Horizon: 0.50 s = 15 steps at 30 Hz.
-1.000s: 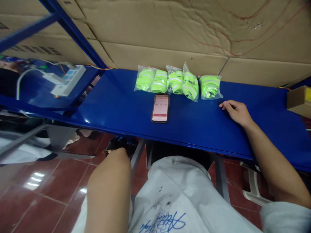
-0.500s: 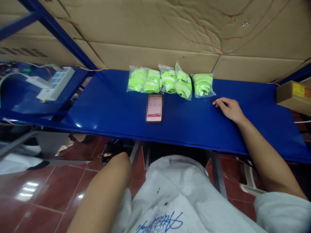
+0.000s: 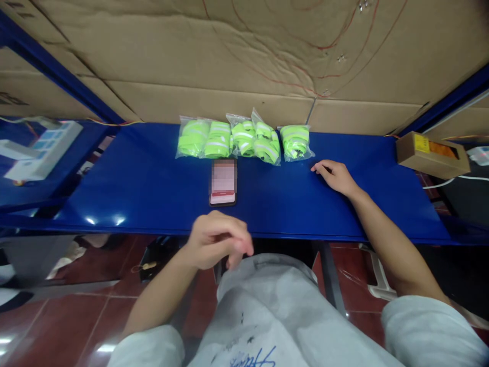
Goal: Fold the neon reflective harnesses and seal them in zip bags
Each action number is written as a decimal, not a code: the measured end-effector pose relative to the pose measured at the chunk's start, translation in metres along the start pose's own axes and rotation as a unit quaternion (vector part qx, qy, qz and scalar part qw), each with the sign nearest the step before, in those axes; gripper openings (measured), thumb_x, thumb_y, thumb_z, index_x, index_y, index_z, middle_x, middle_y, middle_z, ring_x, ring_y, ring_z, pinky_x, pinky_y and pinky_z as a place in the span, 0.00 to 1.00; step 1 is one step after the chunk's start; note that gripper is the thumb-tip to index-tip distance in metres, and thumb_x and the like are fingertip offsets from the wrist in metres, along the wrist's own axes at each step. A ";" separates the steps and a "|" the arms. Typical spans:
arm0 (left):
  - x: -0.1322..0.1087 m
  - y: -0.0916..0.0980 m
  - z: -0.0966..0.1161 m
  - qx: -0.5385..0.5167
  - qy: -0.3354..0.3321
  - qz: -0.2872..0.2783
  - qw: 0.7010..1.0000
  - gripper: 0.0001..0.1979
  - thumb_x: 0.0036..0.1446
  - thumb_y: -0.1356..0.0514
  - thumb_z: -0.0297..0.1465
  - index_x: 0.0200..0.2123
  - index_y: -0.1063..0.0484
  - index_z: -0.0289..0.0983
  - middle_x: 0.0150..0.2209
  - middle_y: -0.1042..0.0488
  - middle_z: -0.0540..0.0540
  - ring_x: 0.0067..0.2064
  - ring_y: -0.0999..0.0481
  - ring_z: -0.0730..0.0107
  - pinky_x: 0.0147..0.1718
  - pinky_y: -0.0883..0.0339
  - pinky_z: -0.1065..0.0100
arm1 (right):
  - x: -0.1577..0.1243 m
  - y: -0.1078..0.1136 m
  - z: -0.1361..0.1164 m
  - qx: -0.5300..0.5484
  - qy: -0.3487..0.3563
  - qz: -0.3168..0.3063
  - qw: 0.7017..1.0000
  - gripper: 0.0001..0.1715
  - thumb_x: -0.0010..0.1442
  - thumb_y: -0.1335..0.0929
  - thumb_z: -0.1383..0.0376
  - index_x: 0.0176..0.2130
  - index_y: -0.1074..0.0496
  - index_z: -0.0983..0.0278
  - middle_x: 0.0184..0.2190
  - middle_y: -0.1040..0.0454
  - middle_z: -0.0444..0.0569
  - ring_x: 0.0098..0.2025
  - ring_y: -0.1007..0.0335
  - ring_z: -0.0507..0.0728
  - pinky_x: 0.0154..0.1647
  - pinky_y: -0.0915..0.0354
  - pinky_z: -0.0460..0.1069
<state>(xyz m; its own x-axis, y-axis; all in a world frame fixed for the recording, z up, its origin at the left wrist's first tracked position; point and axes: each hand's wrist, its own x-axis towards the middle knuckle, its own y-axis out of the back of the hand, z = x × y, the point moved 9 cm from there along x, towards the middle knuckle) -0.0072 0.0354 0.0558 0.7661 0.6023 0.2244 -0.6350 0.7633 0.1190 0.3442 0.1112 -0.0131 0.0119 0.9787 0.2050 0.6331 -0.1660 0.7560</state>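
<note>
My left hand hangs in front of the table's near edge, its fingers curled in towards the thumb; nothing shows in it. Just beyond it a phone lies face up, the upper part of its screen blurred. On the right, my right hand rests on the blue table, fingers loosely bent and apart, holding nothing. Several clear plastic bags of folded neon-yellow fabric with pale reflective bands stand in a row along the back. The rightmost bag is nearest my right hand, not touching it; the leftmost bag lies behind the phone.
A cardboard wall closes the table's back. At the right end sits a small cardboard box with a yellow label and something orange inside. A white power strip lies on a neighbouring surface at left. Below is a red tiled floor.
My left hand has come up into view from below the table's edge. My right hand stays in its place on the table. The camera's view has turned somewhat to the right.
</note>
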 end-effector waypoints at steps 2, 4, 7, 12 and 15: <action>0.015 -0.015 -0.016 -0.054 0.028 -0.017 0.998 0.21 0.71 0.45 0.45 0.30 0.30 0.37 0.12 0.41 0.56 0.12 0.41 0.79 0.13 0.48 0.74 | 0.000 0.000 0.001 -0.005 0.001 0.000 1.000 0.24 0.71 0.38 0.47 0.40 0.20 0.58 0.38 0.18 0.49 0.39 0.22 0.59 0.44 0.32 0.54; 0.030 -0.031 -0.031 -0.064 0.065 -0.037 0.995 0.23 0.72 0.48 0.45 0.28 0.34 0.37 0.13 0.42 0.57 0.12 0.44 0.80 0.13 0.53 0.75 | 0.000 0.000 0.001 -0.009 0.004 0.000 1.000 0.24 0.71 0.38 0.47 0.40 0.20 0.58 0.38 0.18 0.49 0.39 0.22 0.60 0.44 0.32 0.54; 0.047 -0.058 -0.034 -0.010 0.045 -0.103 0.994 0.27 0.74 0.53 0.44 0.23 0.39 0.37 0.15 0.40 0.55 0.16 0.41 0.80 0.17 0.49 0.74 | 0.000 -0.001 0.000 -0.013 0.009 -0.002 1.000 0.24 0.71 0.39 0.47 0.40 0.20 0.58 0.40 0.18 0.49 0.40 0.22 0.60 0.45 0.31 0.55; 0.070 -0.098 -0.010 0.272 -0.150 -0.187 0.932 0.28 0.74 0.54 0.39 0.19 0.40 0.37 0.16 0.40 0.52 0.19 0.42 0.76 0.24 0.49 0.66 | 0.000 0.000 -0.005 -0.019 0.020 -0.004 1.000 0.24 0.71 0.39 0.48 0.40 0.21 0.58 0.42 0.18 0.50 0.42 0.22 0.62 0.47 0.31 0.56; 0.090 -0.110 -0.006 0.455 -0.226 -0.167 0.845 0.20 0.73 0.50 0.36 0.29 0.28 0.36 0.26 0.27 0.47 0.29 0.28 0.68 0.33 0.39 0.64 | 0.000 0.000 -0.011 -0.025 0.027 -0.005 0.999 0.25 0.72 0.40 0.48 0.39 0.21 0.57 0.42 0.19 0.51 0.44 0.22 0.63 0.50 0.32 0.58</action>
<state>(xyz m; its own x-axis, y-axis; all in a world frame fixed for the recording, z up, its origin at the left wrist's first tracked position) 0.1318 0.0068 0.0569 0.9317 0.0812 0.3539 -0.3627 0.2542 0.8966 0.3361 0.1098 -0.0065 -0.0369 0.9724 0.2304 0.5932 -0.1642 0.7881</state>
